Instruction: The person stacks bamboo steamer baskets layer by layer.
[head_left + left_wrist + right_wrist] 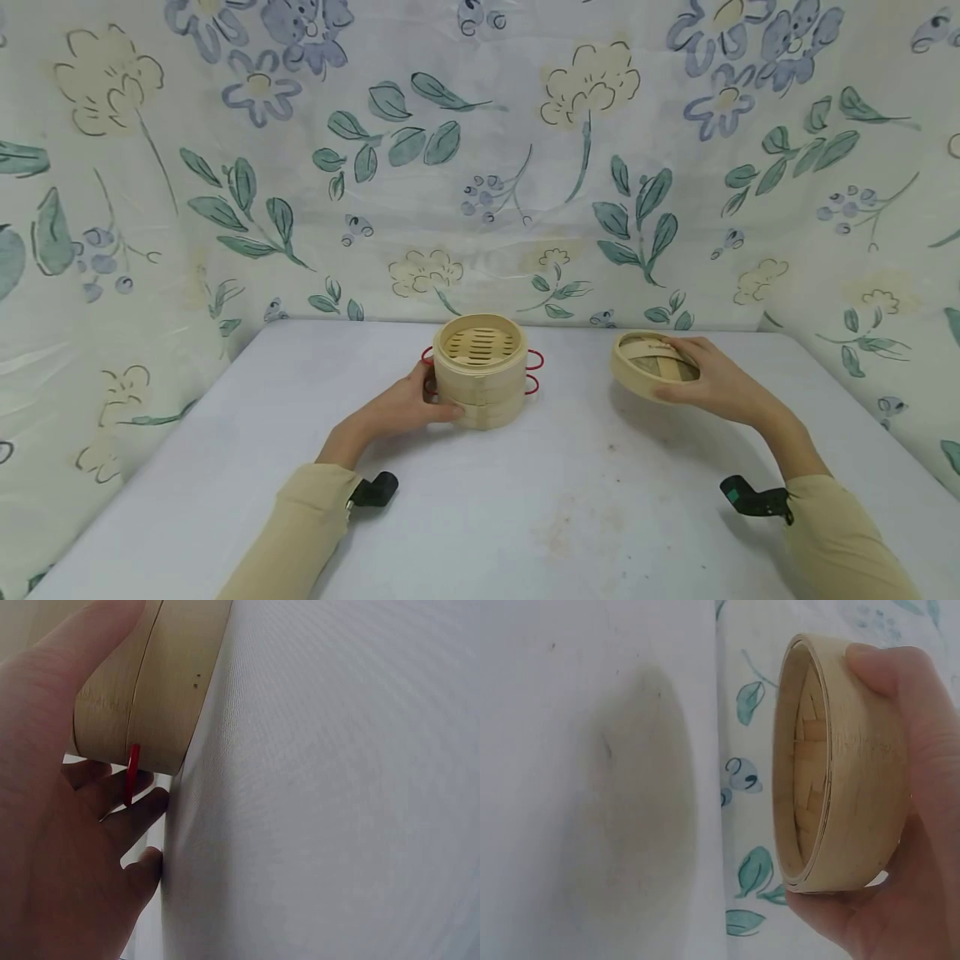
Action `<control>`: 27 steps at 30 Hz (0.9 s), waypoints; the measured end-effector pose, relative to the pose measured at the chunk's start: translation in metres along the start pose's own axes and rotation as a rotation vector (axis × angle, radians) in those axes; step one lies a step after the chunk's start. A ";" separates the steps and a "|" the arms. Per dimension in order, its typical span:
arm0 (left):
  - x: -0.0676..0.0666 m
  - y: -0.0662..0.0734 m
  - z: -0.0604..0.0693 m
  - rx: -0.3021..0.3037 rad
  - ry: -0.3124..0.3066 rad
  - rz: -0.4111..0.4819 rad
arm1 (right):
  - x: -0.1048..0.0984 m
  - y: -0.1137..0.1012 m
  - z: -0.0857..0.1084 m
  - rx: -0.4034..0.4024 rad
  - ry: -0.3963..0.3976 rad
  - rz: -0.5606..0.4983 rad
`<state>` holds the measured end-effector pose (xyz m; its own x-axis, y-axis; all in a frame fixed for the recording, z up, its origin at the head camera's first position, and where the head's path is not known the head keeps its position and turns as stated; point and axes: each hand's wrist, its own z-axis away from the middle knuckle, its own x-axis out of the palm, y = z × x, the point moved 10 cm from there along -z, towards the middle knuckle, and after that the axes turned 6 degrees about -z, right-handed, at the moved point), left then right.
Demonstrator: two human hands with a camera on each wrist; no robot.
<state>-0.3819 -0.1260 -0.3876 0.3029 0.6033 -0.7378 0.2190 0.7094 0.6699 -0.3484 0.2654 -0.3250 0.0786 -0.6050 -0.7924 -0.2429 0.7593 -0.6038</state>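
A round bamboo steamer (480, 398) stands on the table, its slatted inside (482, 347) showing from above and red loop handles (534, 360) on its sides. My left hand (405, 406) holds it at the left, thumb across the front; in the left wrist view the fingers (135, 817) reach round beside a red loop (132, 776). To the right, my right hand (723, 383) grips the bamboo steamer lid (637, 379) by its rim, tilted above the table. The right wrist view shows the lid's woven underside (810, 772) and its shadow below.
The white table (525, 517) has brownish smudges and specks right of the middle. A flowered cloth (510, 167) hangs behind the table's back edge and along both sides. Each sleeve carries a small black camera (375, 490) at the wrist.
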 end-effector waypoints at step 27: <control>0.001 0.001 0.000 -0.016 -0.007 -0.007 | -0.003 -0.042 -0.020 -0.028 0.038 0.052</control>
<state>-0.3813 -0.1249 -0.3875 0.3078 0.5962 -0.7415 0.2066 0.7189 0.6637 -0.3575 0.2303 -0.2955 0.0282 -0.5743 -0.8181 -0.2729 0.7829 -0.5590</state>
